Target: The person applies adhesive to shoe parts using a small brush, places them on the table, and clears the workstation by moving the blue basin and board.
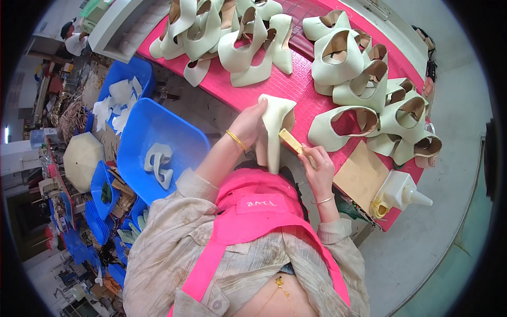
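Left hand (252,122) grasping pale shoe (274,120), long axis pointing toward pink apron (264,222). Right hand (318,170) pinching yellow block (290,140); shoe sits just ahead-left of it. Block at shoe's edge, contact unclear.

Shoes (360,91) on table (297,87), tub (182,127) at left

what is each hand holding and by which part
Left hand: a pale green shoe, by its left side. Right hand: a small yellow-topped block, by its lower right end.

Pink apron (251,226), wrinkled beige shirt (166,245), gold bangle (236,139)
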### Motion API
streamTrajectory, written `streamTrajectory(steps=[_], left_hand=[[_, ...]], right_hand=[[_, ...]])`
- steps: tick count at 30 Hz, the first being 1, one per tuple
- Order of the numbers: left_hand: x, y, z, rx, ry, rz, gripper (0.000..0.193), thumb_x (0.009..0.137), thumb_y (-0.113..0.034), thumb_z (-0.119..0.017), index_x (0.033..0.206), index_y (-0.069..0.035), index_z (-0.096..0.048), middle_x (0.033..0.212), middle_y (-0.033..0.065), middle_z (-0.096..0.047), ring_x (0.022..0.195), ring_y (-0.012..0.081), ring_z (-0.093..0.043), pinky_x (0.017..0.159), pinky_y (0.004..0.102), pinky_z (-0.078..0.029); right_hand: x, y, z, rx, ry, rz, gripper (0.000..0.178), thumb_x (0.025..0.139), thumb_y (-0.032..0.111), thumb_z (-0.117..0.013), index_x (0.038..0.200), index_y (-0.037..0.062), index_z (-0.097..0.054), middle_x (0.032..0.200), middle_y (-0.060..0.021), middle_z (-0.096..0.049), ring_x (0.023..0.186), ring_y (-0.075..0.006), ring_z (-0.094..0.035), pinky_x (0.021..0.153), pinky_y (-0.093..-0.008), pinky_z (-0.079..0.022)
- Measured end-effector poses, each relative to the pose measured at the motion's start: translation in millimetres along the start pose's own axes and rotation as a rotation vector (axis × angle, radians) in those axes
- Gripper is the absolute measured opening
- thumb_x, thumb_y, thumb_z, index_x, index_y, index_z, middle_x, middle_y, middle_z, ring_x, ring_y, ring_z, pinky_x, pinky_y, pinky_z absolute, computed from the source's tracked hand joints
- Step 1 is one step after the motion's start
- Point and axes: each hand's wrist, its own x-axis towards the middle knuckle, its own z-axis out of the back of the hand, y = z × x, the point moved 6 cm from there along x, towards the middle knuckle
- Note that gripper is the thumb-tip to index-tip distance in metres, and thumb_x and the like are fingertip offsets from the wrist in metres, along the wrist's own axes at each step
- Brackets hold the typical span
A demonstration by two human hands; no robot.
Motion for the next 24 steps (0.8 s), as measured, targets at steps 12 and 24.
streamTrajectory(steps=[12,24], left_hand=[[-21.8,-14.9,15.2,0.155,-0.091,-0.096,0.023,0.083,-0.013,-0.043,0.097,0.004,-0.051,0.089,0.0109,-0.057,0.078,0.0181,-0.056,0.071,0.0294,-0.045],[-25.0,-36.6,-58.7,0.188,0.149,-0.115,0.028,0.084,-0.017,-0.045,0.104,0.002,-0.044,0.094,0.0099,-0.054,0.080,0.0179,-0.056,0.072,0.0309,-0.046]], right_hand=[[-21.2,11.2,-5.2,-0.186,-0.082,0.204,0.023,0.069,0.014,-0.060,0.092,0.0139,-0.058,0.071,-0.0028,-0.050,0.063,-0.0186,-0.051,0.054,-0.0296,-0.037],[-75.1,-34.9,16.9,0.110,-0.076,-0.004,0.019,0.065,0.011,-0.064,0.083,0.0066,-0.060,0.069,-0.0067,-0.051,0.061,-0.0222,-0.050,0.055,-0.0296,-0.039]])
